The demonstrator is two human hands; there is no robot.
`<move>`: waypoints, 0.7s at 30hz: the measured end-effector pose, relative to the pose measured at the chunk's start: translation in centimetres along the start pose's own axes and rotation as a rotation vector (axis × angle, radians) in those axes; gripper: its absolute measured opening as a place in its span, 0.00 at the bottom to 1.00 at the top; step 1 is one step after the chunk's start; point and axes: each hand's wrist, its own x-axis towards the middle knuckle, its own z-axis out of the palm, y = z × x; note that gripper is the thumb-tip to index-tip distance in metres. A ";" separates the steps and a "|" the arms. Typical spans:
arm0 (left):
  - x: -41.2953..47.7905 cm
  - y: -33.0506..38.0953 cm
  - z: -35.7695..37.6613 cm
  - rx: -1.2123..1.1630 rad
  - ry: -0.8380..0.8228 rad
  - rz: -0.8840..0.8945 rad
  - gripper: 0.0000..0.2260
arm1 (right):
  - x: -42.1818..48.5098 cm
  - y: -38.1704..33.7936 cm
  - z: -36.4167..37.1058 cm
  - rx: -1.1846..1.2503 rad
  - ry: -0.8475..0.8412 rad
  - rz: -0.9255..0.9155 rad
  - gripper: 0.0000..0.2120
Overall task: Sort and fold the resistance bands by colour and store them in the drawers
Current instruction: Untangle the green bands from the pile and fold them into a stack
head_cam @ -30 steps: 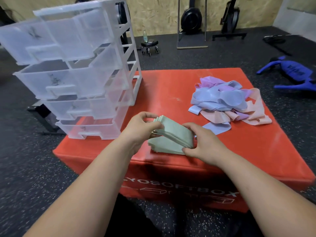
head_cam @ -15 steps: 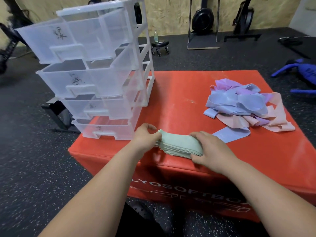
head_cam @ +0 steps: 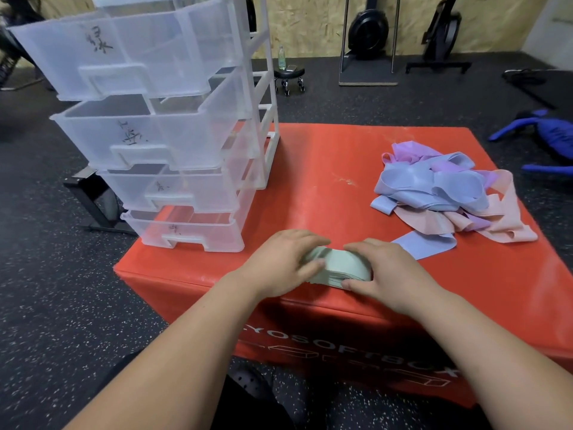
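A folded stack of pale green bands [head_cam: 339, 268] lies near the front edge of the red soft box [head_cam: 325, 187]. My left hand [head_cam: 285, 262] grips its left end, fingers curled over the top. My right hand [head_cam: 387, 274] grips the right end, thumb under the front edge. A loose pile of blue, purple and pink bands [head_cam: 446, 193] lies at the right of the box. The clear plastic drawer unit [head_cam: 173, 128] stands at the box's left, its several drawers pulled open, each with a handwritten label.
Dark speckled gym floor surrounds the box. A blue object [head_cam: 552, 138] lies on the floor at far right. A small wheeled stool with a bottle [head_cam: 288, 72] and gym equipment stand by the back wall. A black metal frame [head_cam: 93, 200] sits left of the drawers.
The raised green stack has been folded down flat onto the box. Both hands have closed in from its ends, squeezing it shorter. My view has moved closer and to the left.
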 end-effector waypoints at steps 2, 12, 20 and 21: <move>0.0 -0.2 0.4 0.043 -0.057 0.011 0.28 | 0.2 -0.1 -0.1 -0.014 -0.006 -0.016 0.30; 0.9 -0.5 -0.2 0.014 -0.090 -0.034 0.29 | 0.6 0.9 -0.4 -0.073 -0.065 -0.034 0.33; 1.2 -0.7 -0.4 -0.015 -0.126 -0.046 0.32 | 1.1 0.9 -0.8 -0.144 -0.136 -0.019 0.29; 1.1 -0.8 -0.4 -0.019 -0.123 -0.049 0.32 | 1.1 0.9 -0.8 -0.154 -0.140 -0.017 0.29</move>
